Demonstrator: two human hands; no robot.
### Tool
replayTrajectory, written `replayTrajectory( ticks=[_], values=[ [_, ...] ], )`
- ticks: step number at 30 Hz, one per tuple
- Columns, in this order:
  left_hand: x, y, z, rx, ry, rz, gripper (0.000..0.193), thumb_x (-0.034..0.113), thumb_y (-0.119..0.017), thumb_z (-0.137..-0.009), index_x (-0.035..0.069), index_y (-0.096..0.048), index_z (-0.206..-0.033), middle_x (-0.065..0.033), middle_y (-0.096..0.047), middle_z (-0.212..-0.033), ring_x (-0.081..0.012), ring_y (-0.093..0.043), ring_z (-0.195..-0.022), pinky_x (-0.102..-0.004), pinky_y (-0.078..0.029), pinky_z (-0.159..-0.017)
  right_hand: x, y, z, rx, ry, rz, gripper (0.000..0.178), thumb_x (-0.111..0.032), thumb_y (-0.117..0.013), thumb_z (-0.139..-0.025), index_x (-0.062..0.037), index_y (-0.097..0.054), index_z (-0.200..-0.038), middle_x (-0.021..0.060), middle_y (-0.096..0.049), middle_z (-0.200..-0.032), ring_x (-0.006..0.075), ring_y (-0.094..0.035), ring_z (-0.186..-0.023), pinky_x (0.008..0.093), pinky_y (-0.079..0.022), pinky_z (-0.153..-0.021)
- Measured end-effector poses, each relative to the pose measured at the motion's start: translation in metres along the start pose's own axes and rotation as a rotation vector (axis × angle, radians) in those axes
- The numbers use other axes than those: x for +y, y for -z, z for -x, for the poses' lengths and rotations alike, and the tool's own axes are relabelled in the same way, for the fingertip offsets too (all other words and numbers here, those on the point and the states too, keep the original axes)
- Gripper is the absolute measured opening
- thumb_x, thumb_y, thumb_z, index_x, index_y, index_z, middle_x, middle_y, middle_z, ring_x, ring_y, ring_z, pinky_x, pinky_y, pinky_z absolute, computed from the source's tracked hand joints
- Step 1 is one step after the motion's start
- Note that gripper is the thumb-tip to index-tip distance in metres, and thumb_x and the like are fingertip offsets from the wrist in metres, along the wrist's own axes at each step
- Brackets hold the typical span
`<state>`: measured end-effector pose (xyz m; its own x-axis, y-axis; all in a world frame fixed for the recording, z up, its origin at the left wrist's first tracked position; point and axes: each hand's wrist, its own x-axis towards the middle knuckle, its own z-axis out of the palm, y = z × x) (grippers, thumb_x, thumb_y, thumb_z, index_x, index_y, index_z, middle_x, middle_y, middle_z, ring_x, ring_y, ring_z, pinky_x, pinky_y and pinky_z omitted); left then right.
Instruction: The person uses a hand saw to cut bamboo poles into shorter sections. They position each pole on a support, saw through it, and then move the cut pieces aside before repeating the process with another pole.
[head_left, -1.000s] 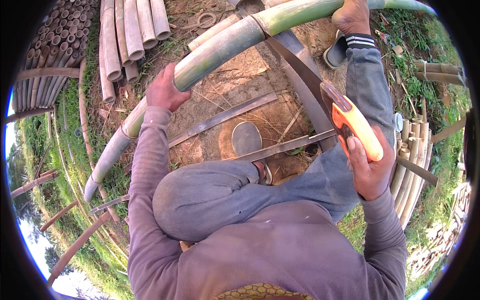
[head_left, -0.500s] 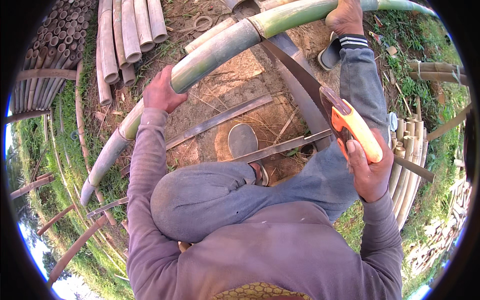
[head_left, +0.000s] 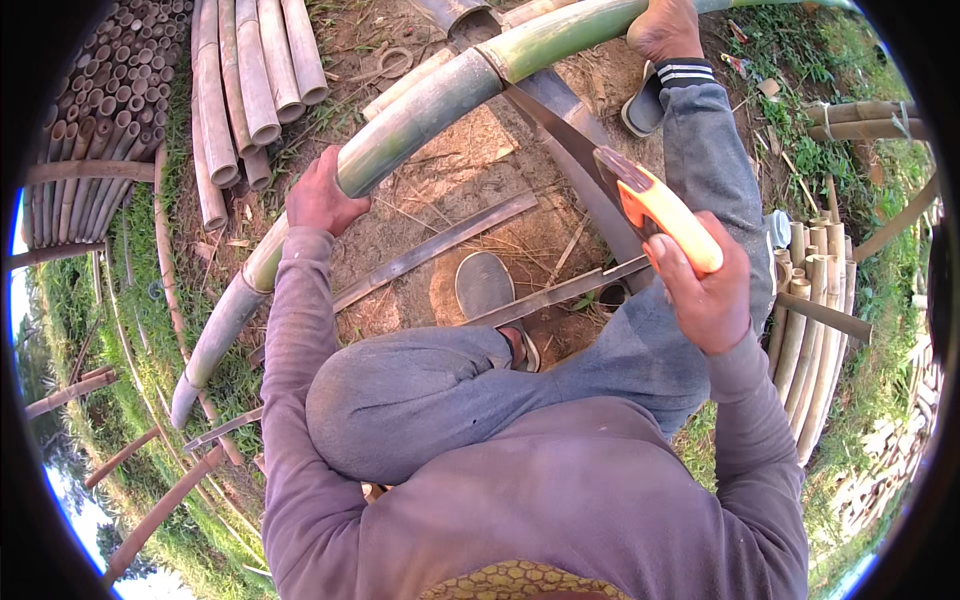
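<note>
The right hand (head_left: 712, 300) was clenched around the orange handle of a hand saw (head_left: 655, 205), whose blade ran up to the green bamboo pole (head_left: 420, 110) and met it at a node, while the left hand (head_left: 320, 195) gripped the pole lower down to steady it. Compared with a second earlier, the saw handle sat slightly nearer the pole, consistent with a cutting stroke under way, and the left hand had not moved along the pole. The pole lay slanted above bare earth, a bare foot (head_left: 665, 25) pressing on its upper end, with cut bamboo lengths (head_left: 240, 90) stacked beyond.
</note>
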<state>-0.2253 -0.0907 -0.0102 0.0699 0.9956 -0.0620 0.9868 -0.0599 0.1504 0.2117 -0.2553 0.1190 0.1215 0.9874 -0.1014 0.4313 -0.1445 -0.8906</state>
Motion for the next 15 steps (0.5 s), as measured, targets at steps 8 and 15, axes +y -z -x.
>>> replayTrajectory(
  ticks=[8,15],
  values=[
    [0.018,0.003,-0.013,-0.027,-0.014,0.030,0.083,0.035,-0.090,-0.067,0.019,-0.058,-0.142,-0.0147,-0.073,-0.126,-0.0392,-0.072,-0.114,-0.0493,-0.058,-0.096,0.042,-0.111,-0.162,0.119,0.102,0.079,0.043,-0.040,-0.078,-0.099,0.0023,-0.072,-0.104,0.0220,-0.076,-0.088,0.0360,-0.073,-0.078,0.0445,-0.057,-0.076],
    [-0.034,0.008,0.009,0.038,0.035,-0.001,0.087,0.033,-0.094,-0.065,0.017,-0.056,-0.142,-0.0164,-0.071,-0.127,-0.0396,-0.071,-0.116,-0.0501,-0.058,-0.098,0.063,-0.081,-0.062,0.060,0.176,-0.013,0.026,-0.024,-0.082,-0.096,-0.0014,-0.073,-0.107,0.0185,-0.074,-0.085,0.0292,-0.074,-0.070,0.0405,-0.057,-0.066]
  ],
)
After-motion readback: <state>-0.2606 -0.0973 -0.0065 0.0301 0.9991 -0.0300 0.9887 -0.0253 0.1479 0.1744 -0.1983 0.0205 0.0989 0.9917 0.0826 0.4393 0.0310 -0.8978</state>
